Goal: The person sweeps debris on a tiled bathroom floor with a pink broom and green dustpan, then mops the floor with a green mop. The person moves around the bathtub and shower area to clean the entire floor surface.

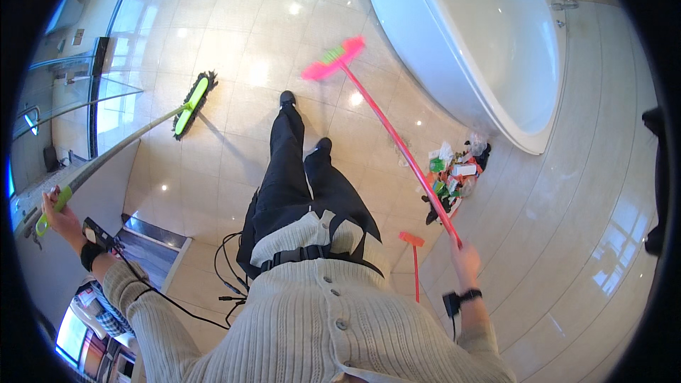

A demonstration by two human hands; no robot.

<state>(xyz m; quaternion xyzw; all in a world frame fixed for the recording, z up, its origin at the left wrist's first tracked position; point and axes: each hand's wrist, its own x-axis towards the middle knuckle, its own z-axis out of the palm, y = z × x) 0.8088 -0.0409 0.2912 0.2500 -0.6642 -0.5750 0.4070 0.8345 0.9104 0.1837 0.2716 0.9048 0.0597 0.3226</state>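
My left hand is closed around the green grip of a dust mop. The mop's lime-green plate, fringed with dark strands, rests on the tiled floor at the left. In my right hand is the pink pole of a broom. Its pink and green head lies ahead of my feet, near the bathtub, and looks blurred. Beside the pole is a heap of litter, with wrappers, plastic and a white box. A second red broom is nearer to my body; part of its pole is hidden.
A white corner bathtub with metal taps fills the far right. Tiled wall runs along the right side. Glass panels and a doorway sill are at the left. Black cables hang by my left hip.
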